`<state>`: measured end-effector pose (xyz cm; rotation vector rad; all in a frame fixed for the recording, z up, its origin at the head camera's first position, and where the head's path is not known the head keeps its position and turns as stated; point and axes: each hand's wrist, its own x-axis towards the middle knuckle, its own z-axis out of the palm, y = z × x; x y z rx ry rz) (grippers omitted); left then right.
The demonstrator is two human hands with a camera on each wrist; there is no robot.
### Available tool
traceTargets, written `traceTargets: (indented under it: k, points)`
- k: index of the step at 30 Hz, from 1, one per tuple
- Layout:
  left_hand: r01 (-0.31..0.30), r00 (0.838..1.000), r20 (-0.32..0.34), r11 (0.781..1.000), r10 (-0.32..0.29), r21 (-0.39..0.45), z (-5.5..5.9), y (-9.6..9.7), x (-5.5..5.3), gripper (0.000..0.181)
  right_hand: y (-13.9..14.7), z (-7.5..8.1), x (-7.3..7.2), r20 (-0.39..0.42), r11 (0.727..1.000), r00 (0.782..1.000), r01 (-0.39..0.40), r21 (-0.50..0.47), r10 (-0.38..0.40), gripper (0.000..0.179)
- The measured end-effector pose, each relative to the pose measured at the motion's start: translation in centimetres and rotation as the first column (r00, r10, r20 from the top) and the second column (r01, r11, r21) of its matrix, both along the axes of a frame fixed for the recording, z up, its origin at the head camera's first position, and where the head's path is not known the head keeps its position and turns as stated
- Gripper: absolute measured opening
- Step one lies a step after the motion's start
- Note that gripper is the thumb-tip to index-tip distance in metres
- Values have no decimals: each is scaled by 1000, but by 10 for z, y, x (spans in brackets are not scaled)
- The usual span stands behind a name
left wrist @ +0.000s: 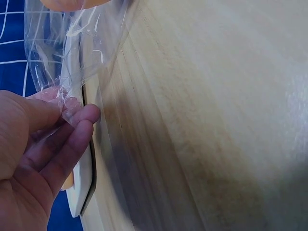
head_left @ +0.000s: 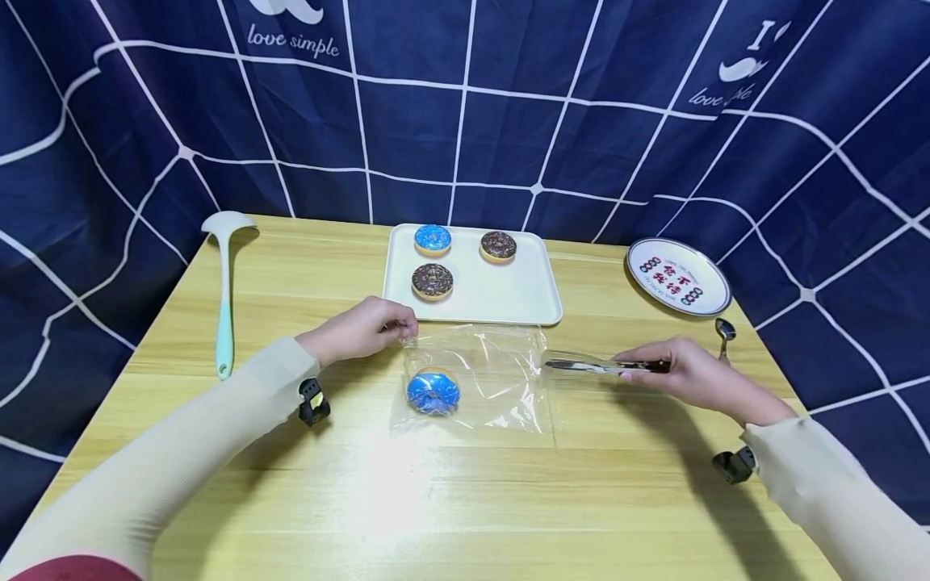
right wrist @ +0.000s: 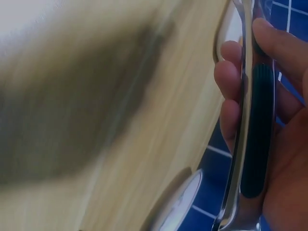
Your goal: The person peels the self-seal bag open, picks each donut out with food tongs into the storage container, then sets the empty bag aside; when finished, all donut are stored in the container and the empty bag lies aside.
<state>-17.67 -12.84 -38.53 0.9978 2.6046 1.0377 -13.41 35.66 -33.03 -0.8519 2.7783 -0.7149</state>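
A clear plastic bag [head_left: 501, 375] stretches across the middle of the table, with a blue-iced donut [head_left: 433, 393] inside its left part. My left hand [head_left: 366, 329] pinches the bag's upper left corner; in the left wrist view the crumpled film [left wrist: 70, 103] shows between thumb and fingers. Metal tongs [head_left: 581, 366] with dark grip panels lie in my right hand [head_left: 683, 371], the fingers and thumb curled round the handles [right wrist: 260, 130]. The tips of the tongs point left, right at the bag's right edge, with nothing seen between them.
Behind the bag stands a white tray [head_left: 501, 303] with a blue donut [head_left: 433, 240] and two chocolate donuts [head_left: 432, 281]. A ladle [head_left: 225, 298] lies at the left. On the right are a printed plate [head_left: 679, 276] and a spoon [head_left: 725, 331]. A dark blue curtain [head_left: 407, 121] borders the table.
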Motion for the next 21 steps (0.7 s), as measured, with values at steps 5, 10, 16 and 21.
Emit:
traceTargets:
  k: [5,10,16,21]
  points:
    - [1,1000,5,1000,-1,5,0,0,0,17,-11,-6,3,0,999,1000,-21,27,21,25]
    - [-3,1000,4,1000,3,6,0,0,0,17,-25,-10,2,27,997,997,-73,-13,73,27]
    - [-5,1000,-4,1000,5,0,-1,0,0,16,-45,-14,-1,79,995,992,-98,-9,98,31]
    - [-10,1000,-1,1000,10,-6,-2,0,0,16,-62,-20,-4,93,989,985,-144,-14,145,34]
